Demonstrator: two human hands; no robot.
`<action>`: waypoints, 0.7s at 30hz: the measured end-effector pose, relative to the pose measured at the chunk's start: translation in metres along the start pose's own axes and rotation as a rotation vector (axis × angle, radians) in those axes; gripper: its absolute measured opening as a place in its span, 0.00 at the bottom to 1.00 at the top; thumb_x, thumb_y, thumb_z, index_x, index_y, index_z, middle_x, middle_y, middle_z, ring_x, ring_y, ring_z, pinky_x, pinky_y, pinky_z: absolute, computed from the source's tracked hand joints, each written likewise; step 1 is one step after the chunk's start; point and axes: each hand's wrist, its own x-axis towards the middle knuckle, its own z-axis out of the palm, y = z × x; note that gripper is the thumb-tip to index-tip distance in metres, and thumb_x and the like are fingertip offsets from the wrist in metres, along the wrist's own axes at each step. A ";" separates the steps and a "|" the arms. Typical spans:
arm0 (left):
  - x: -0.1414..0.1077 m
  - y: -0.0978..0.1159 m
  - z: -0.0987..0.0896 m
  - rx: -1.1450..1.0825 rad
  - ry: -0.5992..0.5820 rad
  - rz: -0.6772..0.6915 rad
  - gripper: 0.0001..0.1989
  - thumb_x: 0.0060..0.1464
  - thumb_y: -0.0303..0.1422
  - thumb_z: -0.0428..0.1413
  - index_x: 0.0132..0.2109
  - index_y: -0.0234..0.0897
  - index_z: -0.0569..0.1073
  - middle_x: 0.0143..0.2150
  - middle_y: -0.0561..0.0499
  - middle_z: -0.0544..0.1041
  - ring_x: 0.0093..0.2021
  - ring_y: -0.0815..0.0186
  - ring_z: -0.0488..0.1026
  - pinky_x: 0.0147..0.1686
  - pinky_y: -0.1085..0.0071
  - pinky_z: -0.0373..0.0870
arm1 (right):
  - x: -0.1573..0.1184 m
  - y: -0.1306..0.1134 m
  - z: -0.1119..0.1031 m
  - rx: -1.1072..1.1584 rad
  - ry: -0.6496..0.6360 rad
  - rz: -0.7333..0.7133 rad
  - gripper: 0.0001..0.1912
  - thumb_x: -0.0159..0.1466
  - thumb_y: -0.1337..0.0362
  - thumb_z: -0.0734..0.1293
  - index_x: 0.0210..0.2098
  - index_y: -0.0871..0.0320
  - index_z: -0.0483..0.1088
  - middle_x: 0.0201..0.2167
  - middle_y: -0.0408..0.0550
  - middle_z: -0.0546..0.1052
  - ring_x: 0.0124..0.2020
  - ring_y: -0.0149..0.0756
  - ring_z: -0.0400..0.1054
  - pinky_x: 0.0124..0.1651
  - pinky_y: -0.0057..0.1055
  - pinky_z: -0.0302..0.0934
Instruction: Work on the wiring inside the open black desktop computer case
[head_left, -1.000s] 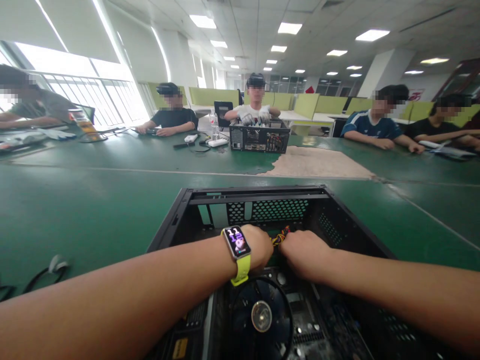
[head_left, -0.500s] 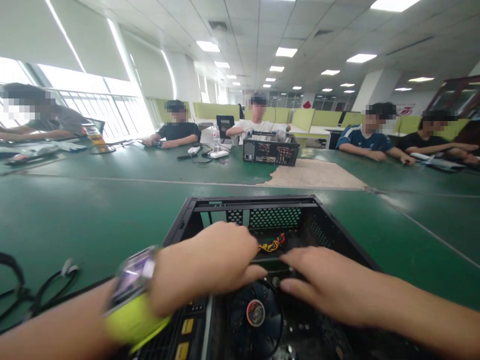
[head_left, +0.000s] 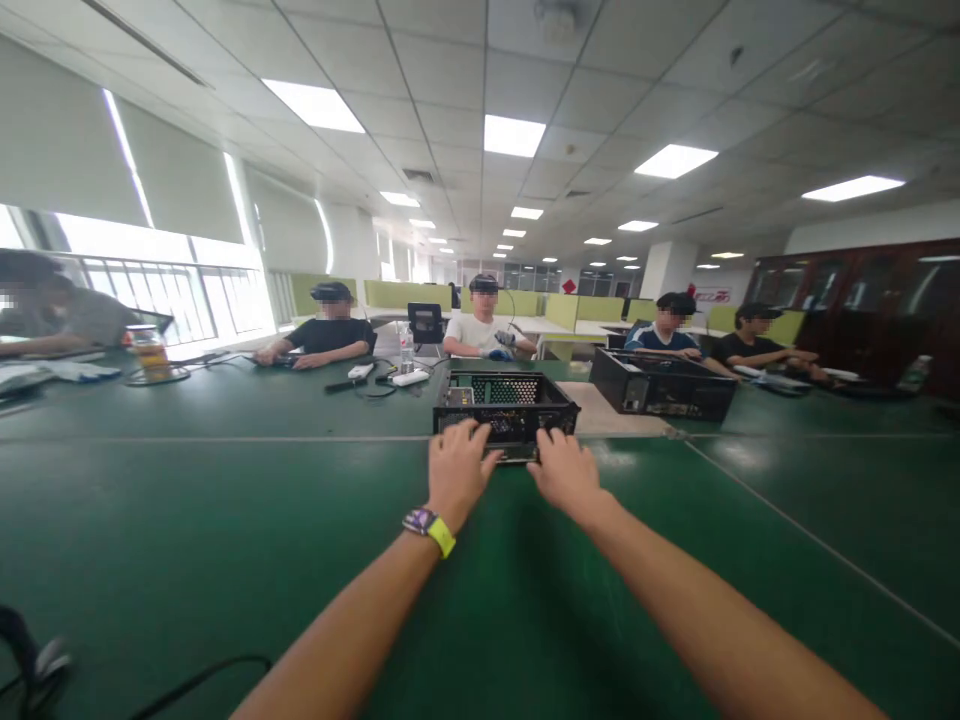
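Observation:
A black open computer case [head_left: 510, 388] lies across the table, with its near side toward me and its perforated far wall showing. Both my arms are stretched far forward to it. My left hand [head_left: 456, 468], below a watch with a yellow-green strap [head_left: 442, 535], is at the left part of the case's near side, fingers apart. My right hand [head_left: 568, 470] is at the right part of the same side, its thumb pointing inward and its fingers spread. Neither hand is wrapped round the case; whether the fingertips touch it I cannot tell.
A second computer case [head_left: 664, 390] stands to the right on a tan patch [head_left: 611, 422]. White power strips [head_left: 409, 379], a water bottle [head_left: 406, 350] and an orange-filled jar [head_left: 152, 352] stand leftward. Several people sit around the green table [head_left: 225, 520]. Black cables [head_left: 202, 680] lie near left.
The computer case has moved from close before me to far across the table, my hands going with it. The second case has shifted right. My view has tilted up.

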 end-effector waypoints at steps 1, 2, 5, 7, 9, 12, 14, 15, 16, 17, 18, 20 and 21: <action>-0.005 0.013 0.008 -0.036 -0.022 0.025 0.13 0.61 0.35 0.47 0.50 0.41 0.71 0.48 0.46 0.74 0.49 0.59 0.67 0.48 0.63 0.61 | -0.008 -0.005 0.002 0.016 -0.004 -0.025 0.17 0.65 0.63 0.59 0.52 0.60 0.66 0.48 0.57 0.71 0.50 0.46 0.64 0.48 0.38 0.56; -0.019 0.020 0.015 -0.066 -0.053 0.054 0.12 0.61 0.37 0.47 0.45 0.41 0.73 0.43 0.49 0.75 0.44 0.62 0.69 0.43 0.68 0.62 | -0.023 -0.008 0.009 0.061 -0.011 -0.052 0.14 0.64 0.63 0.60 0.48 0.56 0.68 0.45 0.52 0.73 0.47 0.42 0.65 0.46 0.34 0.57; -0.088 0.013 0.039 -0.196 -0.253 -0.018 0.19 0.61 0.44 0.45 0.28 0.38 0.70 0.27 0.54 0.71 0.29 0.68 0.67 0.29 0.74 0.59 | -0.091 -0.010 0.051 0.393 -0.148 -0.031 0.08 0.62 0.60 0.60 0.34 0.54 0.70 0.30 0.42 0.74 0.33 0.33 0.67 0.35 0.26 0.57; -0.131 -0.006 0.051 -0.299 -0.440 -0.134 0.24 0.59 0.48 0.44 0.22 0.37 0.63 0.21 0.56 0.64 0.24 0.70 0.61 0.24 0.74 0.54 | -0.132 -0.009 0.085 0.630 -0.314 0.052 0.13 0.60 0.58 0.62 0.22 0.57 0.66 0.19 0.40 0.68 0.24 0.31 0.63 0.28 0.26 0.53; -0.157 -0.022 0.057 -0.343 -0.560 -0.189 0.25 0.57 0.49 0.44 0.20 0.37 0.56 0.20 0.57 0.58 0.23 0.70 0.58 0.24 0.73 0.52 | -0.158 -0.007 0.114 0.705 -0.416 0.115 0.18 0.58 0.59 0.63 0.15 0.57 0.58 0.14 0.39 0.61 0.21 0.29 0.59 0.26 0.26 0.50; -0.167 -0.030 0.059 -0.327 -0.594 -0.189 0.24 0.57 0.48 0.44 0.20 0.37 0.53 0.20 0.56 0.56 0.25 0.69 0.58 0.25 0.73 0.52 | -0.171 -0.006 0.135 0.710 -0.443 0.104 0.20 0.55 0.57 0.65 0.14 0.58 0.55 0.13 0.38 0.60 0.19 0.28 0.57 0.26 0.27 0.50; -0.164 -0.027 0.058 -0.297 -0.589 -0.187 0.24 0.57 0.48 0.43 0.20 0.37 0.54 0.21 0.56 0.58 0.26 0.68 0.61 0.27 0.73 0.54 | -0.169 -0.006 0.136 0.726 -0.475 0.045 0.21 0.54 0.54 0.66 0.14 0.58 0.57 0.14 0.37 0.61 0.19 0.28 0.57 0.26 0.27 0.50; -0.163 -0.025 0.057 -0.286 -0.584 -0.188 0.23 0.57 0.48 0.42 0.21 0.37 0.55 0.21 0.55 0.60 0.27 0.67 0.62 0.28 0.73 0.54 | -0.167 -0.006 0.134 0.729 -0.498 0.026 0.21 0.54 0.52 0.66 0.14 0.58 0.58 0.14 0.37 0.62 0.19 0.28 0.58 0.25 0.26 0.50; -0.162 -0.023 0.057 -0.283 -0.582 -0.182 0.23 0.58 0.48 0.42 0.21 0.38 0.56 0.22 0.55 0.61 0.28 0.67 0.63 0.29 0.73 0.55 | -0.165 -0.006 0.131 0.722 -0.519 0.016 0.21 0.54 0.51 0.66 0.15 0.57 0.60 0.14 0.37 0.64 0.19 0.28 0.59 0.25 0.26 0.51; -0.161 -0.022 0.056 -0.287 -0.581 -0.173 0.23 0.58 0.48 0.42 0.22 0.38 0.57 0.23 0.55 0.63 0.28 0.67 0.64 0.30 0.73 0.55 | -0.164 -0.007 0.128 0.693 -0.543 0.019 0.19 0.54 0.51 0.66 0.17 0.57 0.63 0.16 0.38 0.66 0.20 0.29 0.62 0.26 0.26 0.53; -0.162 -0.022 0.055 -0.301 -0.581 -0.161 0.22 0.58 0.47 0.41 0.22 0.38 0.58 0.23 0.55 0.64 0.29 0.67 0.64 0.30 0.73 0.56 | -0.164 -0.008 0.122 0.653 -0.582 0.021 0.16 0.55 0.52 0.66 0.19 0.57 0.67 0.19 0.40 0.70 0.23 0.31 0.65 0.28 0.26 0.56; -0.163 -0.023 0.054 -0.354 -0.584 -0.136 0.20 0.59 0.46 0.42 0.25 0.38 0.62 0.24 0.55 0.66 0.29 0.67 0.65 0.29 0.74 0.56 | -0.168 -0.008 0.107 0.566 -0.697 0.025 0.10 0.56 0.55 0.65 0.30 0.54 0.74 0.29 0.44 0.76 0.32 0.38 0.70 0.34 0.30 0.61; -0.163 -0.024 0.054 -0.382 -0.586 -0.126 0.19 0.59 0.46 0.42 0.26 0.38 0.64 0.25 0.56 0.67 0.29 0.67 0.65 0.29 0.74 0.57 | -0.172 -0.007 0.096 0.540 -0.759 0.031 0.12 0.58 0.56 0.64 0.37 0.52 0.75 0.36 0.47 0.77 0.37 0.41 0.71 0.38 0.33 0.63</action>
